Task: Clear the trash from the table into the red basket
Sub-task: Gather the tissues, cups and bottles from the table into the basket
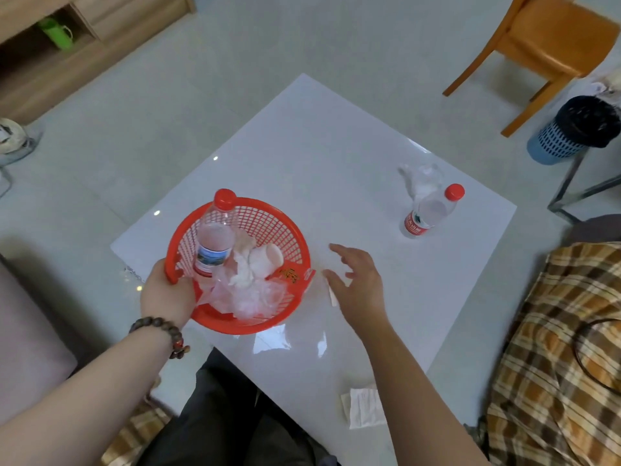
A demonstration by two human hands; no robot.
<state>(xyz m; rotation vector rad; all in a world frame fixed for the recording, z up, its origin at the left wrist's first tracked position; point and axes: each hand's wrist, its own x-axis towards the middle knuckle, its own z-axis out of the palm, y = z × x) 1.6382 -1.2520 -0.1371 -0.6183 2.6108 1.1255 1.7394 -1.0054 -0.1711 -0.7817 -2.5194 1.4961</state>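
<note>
The red basket (285, 230) stands on the white table (336, 163), at its near left. My left hand (168, 294) grips the basket's near left rim. Inside it lie a red-capped plastic bottle (215, 240), crumpled tissue (243, 267), a white cup (267, 258) and clear plastic wrap (255, 299). My right hand (358, 280) hovers just right of the basket, fingers spread, holding nothing. Farther right on the table a second red-capped bottle (430, 211) stands upright. Crumpled clear plastic (420, 178) lies just behind it. A folded white napkin (363, 406) rests near the table's front edge.
An orange wooden chair (544, 45) stands beyond the table at the back right. A blue bin with a black liner (571, 132) is on the floor at the right. Plaid fabric (554, 364) lies beside the table's right edge. A wooden cabinet (67, 45) is at the back left.
</note>
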